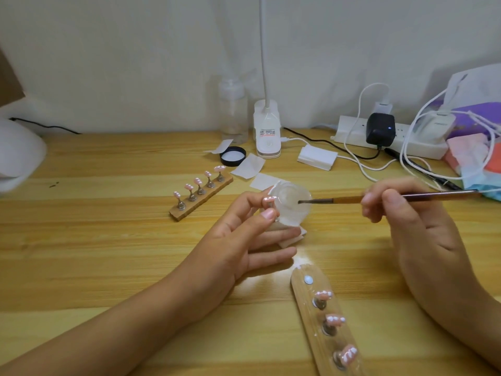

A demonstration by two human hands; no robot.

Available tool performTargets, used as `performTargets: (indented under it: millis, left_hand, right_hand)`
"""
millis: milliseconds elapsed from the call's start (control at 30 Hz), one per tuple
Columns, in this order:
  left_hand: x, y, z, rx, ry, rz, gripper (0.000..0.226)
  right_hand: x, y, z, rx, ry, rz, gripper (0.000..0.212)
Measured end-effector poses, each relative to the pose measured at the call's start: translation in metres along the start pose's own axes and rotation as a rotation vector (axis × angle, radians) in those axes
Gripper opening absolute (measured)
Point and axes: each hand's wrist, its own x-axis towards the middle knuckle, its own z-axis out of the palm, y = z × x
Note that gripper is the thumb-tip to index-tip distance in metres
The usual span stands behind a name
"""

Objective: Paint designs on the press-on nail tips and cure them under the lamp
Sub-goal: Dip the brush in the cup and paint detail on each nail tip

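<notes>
Nearest, at the bottom edge: a wooden stand [301, 295] lies lengthwise on the surface [108, 240], its near end cut off by the frame. Three pink nail tips [335, 319] w/ white marks sit on its pegs, & a bare metal disc [308, 280] shows near its far end.

Just beyond, the left hand [244, 240] pinches a single nail tip [269, 200] btwn thumb & forefinger. Its other fingers lie stretched out, partly covering a white wipe [294, 240]. The right hand [406, 213] grips a thin brush [352, 198] pen-style. The bristles reach into a small clear cup [294, 210] (contents too pale to make out). Can't tell if the pinched tip touches the cup rim.

Further back left, a second stand [202, 198] carries five more tips. Behind it are white pads [248, 165], a black lid [232, 156], a clear bottle [233, 112] & a white clip lamp [267, 131] whose neck runs out of the top of the frame. A power strip [352, 134] w/ tangled cables sits far right. A blurred white shape [19, 156] is cut off at the left edge, not identifiable.
</notes>
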Motion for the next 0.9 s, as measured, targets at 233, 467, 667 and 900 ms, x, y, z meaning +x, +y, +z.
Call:
performTargets:
  millis: [233,467,667,900]
  left_hand:
    - [0.000,0.001,-0.002,0.032,0.016,0.011,0.006]
    - [-0.009,-0.006,-0.005,0.387,0.235,0.210,0.014]
    - [-0.013,-0.004,-0.004,0.409,0.115,0.183,0.015]
    - [-0.011,-0.002,-0.002,0.395,0.102,0.142,0.020]
  right_hand:
    - [0.005,0.006,-0.011,0.169,0.135,0.076,0.024]
    - [0.009,0.006,-0.010,0.260,0.150,0.160,0.024]
    - [0.009,0.006,-0.007,0.213,0.117,0.254,0.025]
    - [0.013,0.006,-0.008,0.262,0.174,0.347,0.034]
